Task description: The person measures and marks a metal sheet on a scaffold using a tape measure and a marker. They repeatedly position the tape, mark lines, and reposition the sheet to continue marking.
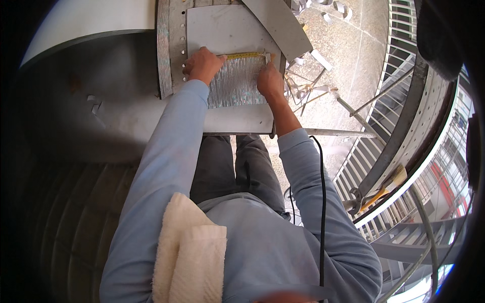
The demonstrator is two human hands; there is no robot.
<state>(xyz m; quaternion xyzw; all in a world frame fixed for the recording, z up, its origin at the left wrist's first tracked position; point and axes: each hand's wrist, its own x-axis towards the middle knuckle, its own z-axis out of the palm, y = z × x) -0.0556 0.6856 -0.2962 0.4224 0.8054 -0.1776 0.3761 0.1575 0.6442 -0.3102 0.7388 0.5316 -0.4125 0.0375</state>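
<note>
A yellow measuring tape [244, 55] is stretched along the far edge of a silver, ribbed foil-like sheet [237, 83]. My left hand [203, 66] is closed at the tape's left end, its thumb pressed toward the blade; what lies under the fingers is hidden. At the right end, my right hand [271, 81] is closed by a small metal piece [267, 58], gripping the tape near the sheet's right edge. Beneath the foil-like sheet lies a white flat panel [222, 30], which extends beyond it at the far side.
A grey plate [283, 28] lies slantwise at the far right of the panel. Curled scraps [338, 9] and thin strips lie on the floor to the right. A white railing [401, 30] and a curved metal rim [404, 136] stand farther right. A black cable [322, 202] hangs by my right arm.
</note>
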